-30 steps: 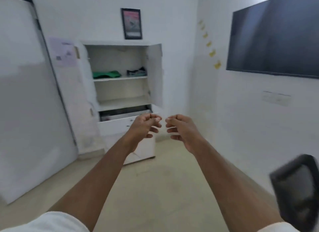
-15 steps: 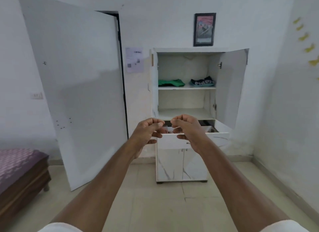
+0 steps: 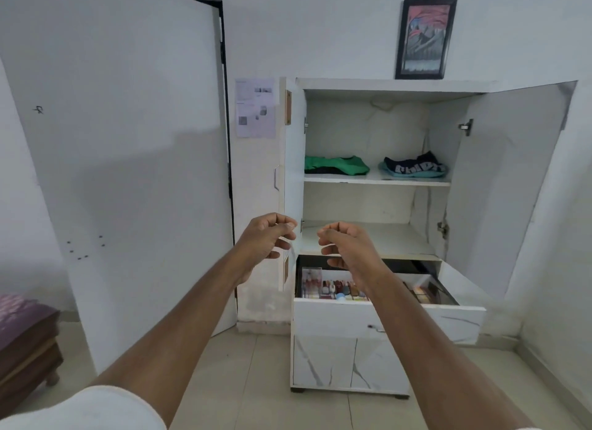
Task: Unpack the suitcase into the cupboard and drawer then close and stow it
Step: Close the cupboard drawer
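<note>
The cupboard point(image 3: 374, 160) stood against the far wall at about one o'clock from the viewer, both doors swung wide. On its upper shelf lay a folded green garment point(image 3: 336, 166) at the left and a dark garment with pale lettering point(image 3: 413, 168) at the right, well apart from each other; the lower shelf point(image 3: 394, 237) held nothing visible. Directly beneath, the drawer point(image 3: 389, 319) was pulled out, with small colourful boxes and bottles point(image 3: 333, 290) packed along its front edge, too small to identify. The suitcase was not in view. Two bare forearms reached toward the cupboard from six o'clock. The left hand point(image 3: 267, 237) hovered at about eleven o'clock of the drawer, its fingers loosely curled with the thumb near the fingertips, and held nothing. The right hand point(image 3: 349, 247) hung just beside it, above the drawer's back left part, likewise loosely curled and holding nothing; the two hands were close but apart. Judging from the filled shelf and drawer, unpacking seemed largely done, so closing up seemed the likely step. To do it well, press the drawer front squarely at its middle so that it slides straight, and check nothing stands above the rim. An open room door point(image 3: 128, 173) stood at ten o'clock, a framed picture point(image 3: 424, 37) hung above the cupboard, and a bed corner point(image 3: 25, 333) showed at eight o'clock.
</note>
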